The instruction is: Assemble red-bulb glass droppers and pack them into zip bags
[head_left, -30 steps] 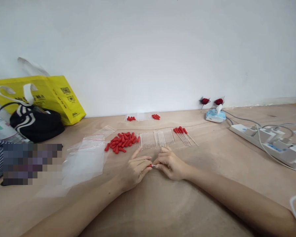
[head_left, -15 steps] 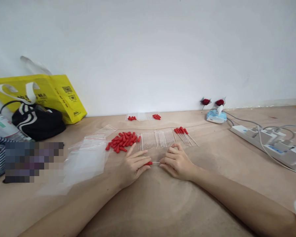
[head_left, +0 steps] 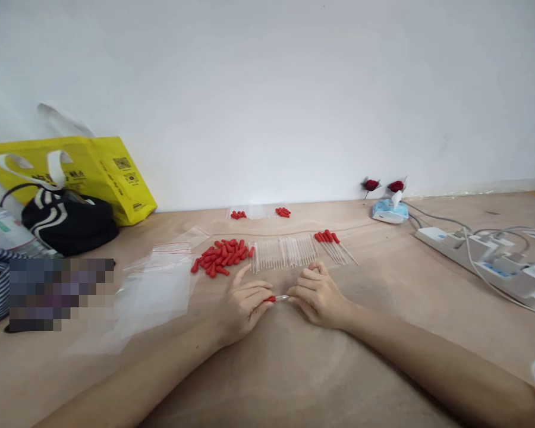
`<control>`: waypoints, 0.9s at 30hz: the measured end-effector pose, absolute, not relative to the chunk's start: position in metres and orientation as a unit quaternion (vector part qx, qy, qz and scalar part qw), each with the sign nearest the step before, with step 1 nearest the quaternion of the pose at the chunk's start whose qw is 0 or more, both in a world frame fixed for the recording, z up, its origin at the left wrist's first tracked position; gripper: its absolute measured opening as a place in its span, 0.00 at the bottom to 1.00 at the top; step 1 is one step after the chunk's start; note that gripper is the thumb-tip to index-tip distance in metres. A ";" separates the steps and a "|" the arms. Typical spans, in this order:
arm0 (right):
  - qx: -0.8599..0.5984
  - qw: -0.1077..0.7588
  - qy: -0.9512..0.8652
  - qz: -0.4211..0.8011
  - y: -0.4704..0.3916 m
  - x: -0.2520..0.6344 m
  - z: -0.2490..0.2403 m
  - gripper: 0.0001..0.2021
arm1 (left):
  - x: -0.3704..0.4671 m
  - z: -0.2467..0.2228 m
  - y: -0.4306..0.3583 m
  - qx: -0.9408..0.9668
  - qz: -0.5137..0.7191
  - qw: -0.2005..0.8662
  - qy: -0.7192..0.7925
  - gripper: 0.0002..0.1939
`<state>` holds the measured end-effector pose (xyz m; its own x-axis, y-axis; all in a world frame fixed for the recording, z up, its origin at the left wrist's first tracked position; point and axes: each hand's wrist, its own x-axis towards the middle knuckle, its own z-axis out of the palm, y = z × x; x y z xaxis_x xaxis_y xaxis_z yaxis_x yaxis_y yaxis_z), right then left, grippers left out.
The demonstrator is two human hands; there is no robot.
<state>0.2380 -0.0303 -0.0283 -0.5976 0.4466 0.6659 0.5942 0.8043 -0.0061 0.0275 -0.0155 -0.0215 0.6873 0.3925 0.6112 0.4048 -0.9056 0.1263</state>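
My left hand (head_left: 246, 303) pinches a red rubber bulb (head_left: 271, 299) between thumb and fingers. A thin clear tube (head_left: 282, 297) runs from the bulb to my right hand (head_left: 318, 295), whose closed fingertips grip its other end. Beyond my left hand lies a pile of red bulbs (head_left: 220, 255). A row of clear tubes (head_left: 285, 252) is spread out behind both hands. To the right of that row, several tubes with red bulbs on their ends (head_left: 334, 244) lie side by side.
Clear zip bags (head_left: 156, 297) lie at the left, near a yellow bag (head_left: 125, 178) and a black pouch (head_left: 71, 220). Bagged red bulbs (head_left: 283, 212) lie by the wall. A blue tissue pack (head_left: 390, 211) and a power strip (head_left: 485, 255) with cables are at the right.
Both hands have shifted slightly toward me, and the tube between them now tilts a little, with its right end higher. Both hands keep their grip.
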 end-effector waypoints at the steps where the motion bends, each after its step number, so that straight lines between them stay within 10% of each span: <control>1: -0.293 0.335 -0.889 -0.108 -0.030 0.238 -0.028 0.10 | 0.027 -0.021 -0.015 -0.919 -0.327 0.005 -0.220 0.07; 10: -0.459 0.344 -0.811 -0.113 -0.014 0.262 -0.019 0.11 | 0.018 -0.011 -0.010 -0.888 -0.293 0.028 -0.354 0.23; 17: -0.761 0.302 -0.573 -0.049 0.026 0.320 -0.024 0.13 | 0.015 -0.016 -0.003 -0.872 -0.292 0.010 -0.392 0.12; 27: -0.808 0.241 -0.537 0.002 0.036 0.328 -0.030 0.15 | 0.015 -0.018 -0.002 -0.879 -0.267 0.004 -0.396 0.06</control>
<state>0.3279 0.0364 -0.0303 0.4235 0.8689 0.2562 0.8671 -0.3070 -0.3922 0.0147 -0.0022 -0.0185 0.5436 0.6934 0.4730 0.6980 -0.6864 0.2040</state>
